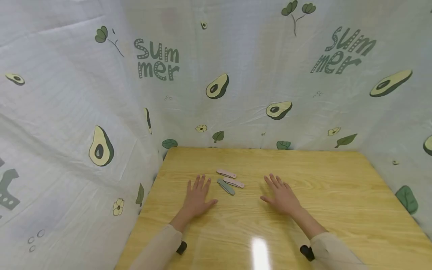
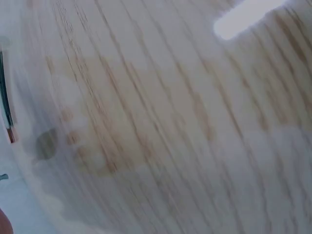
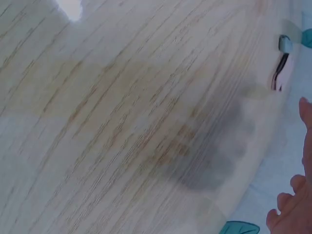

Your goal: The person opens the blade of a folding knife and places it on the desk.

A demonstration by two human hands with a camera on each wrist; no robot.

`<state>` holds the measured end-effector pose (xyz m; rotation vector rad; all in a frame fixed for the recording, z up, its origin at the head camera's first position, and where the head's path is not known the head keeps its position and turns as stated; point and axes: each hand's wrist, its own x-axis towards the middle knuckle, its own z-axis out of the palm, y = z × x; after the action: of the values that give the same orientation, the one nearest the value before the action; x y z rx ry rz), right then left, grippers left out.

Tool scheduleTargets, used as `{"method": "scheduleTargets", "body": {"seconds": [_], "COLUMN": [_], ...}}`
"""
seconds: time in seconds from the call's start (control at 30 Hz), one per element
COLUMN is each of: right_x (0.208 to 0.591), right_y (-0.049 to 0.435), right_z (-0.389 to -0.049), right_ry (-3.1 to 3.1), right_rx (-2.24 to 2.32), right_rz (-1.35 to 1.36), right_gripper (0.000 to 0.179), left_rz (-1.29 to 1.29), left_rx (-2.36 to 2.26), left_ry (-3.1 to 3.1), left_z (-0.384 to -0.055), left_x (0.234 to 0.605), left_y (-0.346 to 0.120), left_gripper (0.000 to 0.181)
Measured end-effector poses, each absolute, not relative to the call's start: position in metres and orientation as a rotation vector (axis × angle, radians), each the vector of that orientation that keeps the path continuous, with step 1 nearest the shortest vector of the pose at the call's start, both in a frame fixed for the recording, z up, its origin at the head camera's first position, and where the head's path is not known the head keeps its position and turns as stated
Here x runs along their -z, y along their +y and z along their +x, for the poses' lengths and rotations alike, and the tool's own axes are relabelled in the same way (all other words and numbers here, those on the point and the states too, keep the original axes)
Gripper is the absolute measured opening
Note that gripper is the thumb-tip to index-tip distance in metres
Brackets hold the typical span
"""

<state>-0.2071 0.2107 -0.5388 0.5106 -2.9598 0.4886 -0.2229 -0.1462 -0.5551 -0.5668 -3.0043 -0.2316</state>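
Note:
Three slim folding knives lie close together on the wooden table: a pink knife (image 1: 226,173) farthest back, another pink knife (image 1: 234,182) in front of it and a grey-green knife (image 1: 225,186) nearest me. Just left of them my left hand (image 1: 197,198) spreads its fingers palm down, holding nothing. My right hand (image 1: 282,197), also spread and bare, is farther off to their right. In the right wrist view part of the right hand (image 3: 297,195) shows at the edge, with its shadow on the wood. Only a fingertip (image 2: 4,225) enters the left wrist view.
The light wooden table (image 1: 320,187) has a bright reflection (image 1: 260,253) near its front. A white cloth (image 1: 246,75) printed with avocados, leaves and lettering hangs behind the table and along both sides. Dark wrist cameras sit under both sleeves.

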Motion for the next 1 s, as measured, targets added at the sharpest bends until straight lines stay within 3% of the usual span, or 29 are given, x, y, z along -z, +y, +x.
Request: {"method": "scheduleTargets", "body": {"seconds": [1.0], "right_x": [0.559], "right_y": [0.124], "right_z": [-0.216], "right_ry": [-2.924], "right_rx": [-0.585], "right_rz": [1.018], "right_gripper": [0.064], "left_rz": [-0.755], "left_rx": [0.128], "left_ry": [-3.119], "left_z": [-0.244], "left_x": [0.567], "left_y": [-0.110], "left_gripper": [0.084]}}
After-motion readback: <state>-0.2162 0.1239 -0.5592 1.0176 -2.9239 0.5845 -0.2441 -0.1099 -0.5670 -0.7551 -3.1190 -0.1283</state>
